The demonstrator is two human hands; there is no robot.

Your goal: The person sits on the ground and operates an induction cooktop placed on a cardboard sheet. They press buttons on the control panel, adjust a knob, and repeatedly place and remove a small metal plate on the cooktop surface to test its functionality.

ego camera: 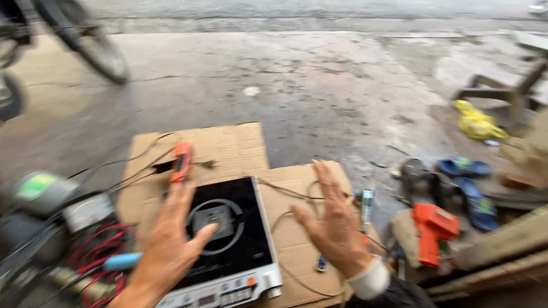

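Note:
A black glass induction cooktop (230,232) with a silver control strip lies on flattened cardboard (225,147) on the concrete ground. My left hand (170,249) rests open over its left edge, fingers pointing away from me toward an orange tool (181,161) on the cardboard. My right hand (336,221) hovers open above the cardboard to the cooktop's right, holding nothing. A thin black wire (283,219) loops between the cooktop and that hand. The picture is blurred by motion.
An orange glue gun (434,232) and blue sandals (476,187) lie at the right, near a yellow bag (477,125). Red wires and a blue-handled tool (118,262) sit at the lower left. A bicycle wheel (82,31) stands at the upper left.

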